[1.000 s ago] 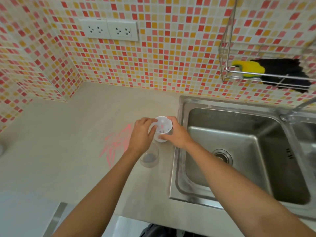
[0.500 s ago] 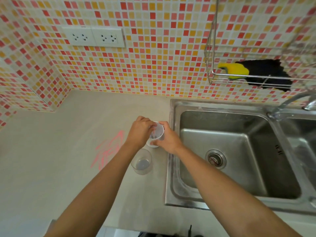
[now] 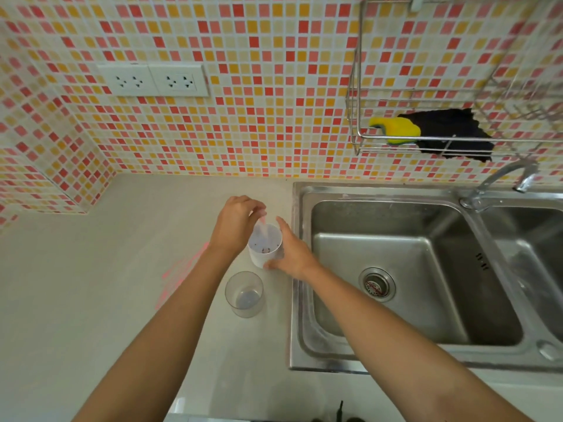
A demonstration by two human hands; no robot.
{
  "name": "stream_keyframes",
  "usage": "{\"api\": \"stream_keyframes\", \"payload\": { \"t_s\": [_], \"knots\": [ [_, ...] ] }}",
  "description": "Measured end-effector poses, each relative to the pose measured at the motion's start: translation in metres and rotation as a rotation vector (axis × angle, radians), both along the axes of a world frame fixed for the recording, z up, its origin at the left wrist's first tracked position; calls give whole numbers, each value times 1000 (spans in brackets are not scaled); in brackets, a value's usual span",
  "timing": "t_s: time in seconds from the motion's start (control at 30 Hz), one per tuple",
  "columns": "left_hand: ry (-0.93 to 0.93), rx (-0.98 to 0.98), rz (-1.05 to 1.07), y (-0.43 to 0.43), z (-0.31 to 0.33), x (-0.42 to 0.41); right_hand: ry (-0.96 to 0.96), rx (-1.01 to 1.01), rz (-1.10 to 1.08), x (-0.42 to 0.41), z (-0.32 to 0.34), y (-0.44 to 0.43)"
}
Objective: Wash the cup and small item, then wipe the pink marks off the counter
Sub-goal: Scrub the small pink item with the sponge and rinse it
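Observation:
A white cup (image 3: 263,245) stands on the counter (image 3: 91,300) just left of the sink, with dark specks on its bottom. My right hand (image 3: 289,251) wraps its right side. My left hand (image 3: 236,222) is above its left rim, fingertips pinched on a small translucent item (image 3: 263,226) that dips into the cup. A clear plastic cup (image 3: 244,294) stands just in front, untouched. Pink marks (image 3: 179,274) streak the counter left of my left forearm, which hides part of them.
A steel double sink (image 3: 396,269) with a drain strainer lies to the right, its tap (image 3: 499,178) at the back. A wire rack (image 3: 426,138) on the tiled wall holds a yellow sponge (image 3: 396,129) and a black cloth (image 3: 451,135). Two sockets (image 3: 154,81) sit on the wall.
The view has shifted. My left hand's fingers have risen above the white cup's rim, lifting the small item partly out. My right hand stays on the cup.

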State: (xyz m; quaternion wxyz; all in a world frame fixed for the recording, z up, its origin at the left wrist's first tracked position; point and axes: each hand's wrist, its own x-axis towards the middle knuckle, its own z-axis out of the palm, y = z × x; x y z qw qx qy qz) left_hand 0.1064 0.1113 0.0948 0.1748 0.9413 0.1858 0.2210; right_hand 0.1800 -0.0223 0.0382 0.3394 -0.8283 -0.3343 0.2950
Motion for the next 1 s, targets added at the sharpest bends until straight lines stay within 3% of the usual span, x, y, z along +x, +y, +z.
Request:
{"api": "stream_keyframes", "payload": {
  "t_s": [0.13,0.3,0.4,0.53,0.67,0.77,0.9,1.0],
  "knots": [
    [-90,-58,39,1,18,-8,-167,65,-22,18,42,-18],
    [-141,-297,23,-17,35,12,-600,466,-291,71,140,-49],
    [-143,-404,-20,-34,38,32,-790,452,-391,117,175,-56],
    [-174,-504,-59,-52,42,58,-680,101,-451,178,185,-60],
    [-199,-532,-74,-63,43,76,-468,-120,-453,211,193,-59],
    [-199,-574,-41,-68,37,82,-473,-268,-442,219,189,-51],
    [-212,-654,-3,-69,31,84,-532,-200,-494,222,187,-49],
    [-164,-684,9,-74,25,80,-554,133,-526,214,191,-56]
  ]
}}
